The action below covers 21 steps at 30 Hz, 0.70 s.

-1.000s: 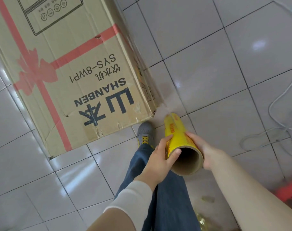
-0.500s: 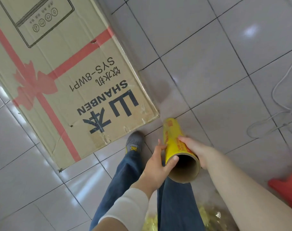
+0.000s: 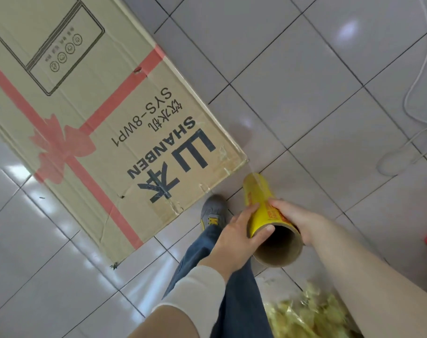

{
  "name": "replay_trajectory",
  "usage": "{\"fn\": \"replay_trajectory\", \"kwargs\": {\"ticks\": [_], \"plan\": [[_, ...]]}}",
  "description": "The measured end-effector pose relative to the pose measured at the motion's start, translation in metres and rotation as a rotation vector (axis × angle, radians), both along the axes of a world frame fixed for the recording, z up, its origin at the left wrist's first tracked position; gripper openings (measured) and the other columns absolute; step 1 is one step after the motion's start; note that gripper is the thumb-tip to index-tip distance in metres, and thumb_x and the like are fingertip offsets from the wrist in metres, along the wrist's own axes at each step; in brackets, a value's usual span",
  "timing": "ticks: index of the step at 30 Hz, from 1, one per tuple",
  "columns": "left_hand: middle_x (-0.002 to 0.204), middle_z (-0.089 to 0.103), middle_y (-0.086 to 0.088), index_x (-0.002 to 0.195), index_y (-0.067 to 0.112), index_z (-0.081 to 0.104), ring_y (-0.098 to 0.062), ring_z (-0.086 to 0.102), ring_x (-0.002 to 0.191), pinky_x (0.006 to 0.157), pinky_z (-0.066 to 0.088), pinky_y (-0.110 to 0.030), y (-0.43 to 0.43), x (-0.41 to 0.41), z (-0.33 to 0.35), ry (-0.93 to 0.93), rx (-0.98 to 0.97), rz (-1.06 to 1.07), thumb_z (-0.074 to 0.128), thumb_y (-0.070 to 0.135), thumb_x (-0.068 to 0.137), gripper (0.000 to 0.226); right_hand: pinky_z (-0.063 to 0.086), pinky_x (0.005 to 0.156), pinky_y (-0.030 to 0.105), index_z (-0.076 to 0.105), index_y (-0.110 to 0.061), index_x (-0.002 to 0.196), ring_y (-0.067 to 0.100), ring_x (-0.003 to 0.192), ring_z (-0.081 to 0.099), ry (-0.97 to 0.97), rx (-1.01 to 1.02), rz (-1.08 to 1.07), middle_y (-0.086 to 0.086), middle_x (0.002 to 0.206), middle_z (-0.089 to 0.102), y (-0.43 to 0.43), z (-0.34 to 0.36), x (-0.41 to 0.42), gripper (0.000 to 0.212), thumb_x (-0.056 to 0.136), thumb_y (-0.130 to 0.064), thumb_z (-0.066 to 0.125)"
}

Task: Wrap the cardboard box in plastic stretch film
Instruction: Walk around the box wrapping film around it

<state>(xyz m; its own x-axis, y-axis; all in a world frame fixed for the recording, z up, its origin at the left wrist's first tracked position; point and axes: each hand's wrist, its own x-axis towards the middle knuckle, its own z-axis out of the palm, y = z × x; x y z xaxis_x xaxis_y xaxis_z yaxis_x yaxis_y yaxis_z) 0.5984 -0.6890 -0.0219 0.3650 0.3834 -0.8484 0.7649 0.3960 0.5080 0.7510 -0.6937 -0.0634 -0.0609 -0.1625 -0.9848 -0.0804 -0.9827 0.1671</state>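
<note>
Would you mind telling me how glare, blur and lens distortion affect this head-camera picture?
Head view: glossy floor tiles throw bright glare patches upper right and at left; wide-angle bending curves the grout lines; the cardboard box print stays sharp, while the yellow crumpled plastic at the bottom edge is soft.

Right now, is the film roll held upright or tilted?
Tilted: film roll slants, open core end toward the camera, gripped by left hand and right hand.

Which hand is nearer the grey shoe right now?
Left. The left hand grips the film roll just right of the grey shoe, nearly over it; the right hand holds the roll's far side, farther away.
</note>
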Motion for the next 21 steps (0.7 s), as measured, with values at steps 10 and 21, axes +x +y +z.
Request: {"fn": "replay_trajectory", "kwargs": {"ticks": [10, 21], "plan": [[0.129, 0.052, 0.0, 0.134, 0.033, 0.036, -0.012, 0.05, 0.109, 0.087, 0.036, -0.021, -0.022, -0.032, 0.01, 0.09, 0.061, 0.115, 0.05, 0.054, 0.084, 0.056, 0.052, 0.077, 0.035, 0.061, -0.013, 0.092, 0.028, 0.08, 0.06, -0.042, 0.047, 0.024, 0.014, 0.084, 0.062, -0.016, 0.012, -0.026, 0.047, 0.099, -0.049, 0.032], [0.11, 0.044, 0.01, 0.133, 0.028, 0.035, -0.009, 0.045, 0.102, 0.088, 0.034, -0.021, -0.032, -0.075, 0.029, 0.167, 0.034, 0.276, 0.039, 0.034, 0.095, 0.038, 0.055, 0.074, 0.041, 0.057, -0.018, 0.122, 0.036, 0.094, 0.066, -0.024, -0.101, -0.766, 0.019, 0.104, 0.07, -0.066, 0.006, -0.1, 0.059, 0.084, -0.063, 0.052]]}}
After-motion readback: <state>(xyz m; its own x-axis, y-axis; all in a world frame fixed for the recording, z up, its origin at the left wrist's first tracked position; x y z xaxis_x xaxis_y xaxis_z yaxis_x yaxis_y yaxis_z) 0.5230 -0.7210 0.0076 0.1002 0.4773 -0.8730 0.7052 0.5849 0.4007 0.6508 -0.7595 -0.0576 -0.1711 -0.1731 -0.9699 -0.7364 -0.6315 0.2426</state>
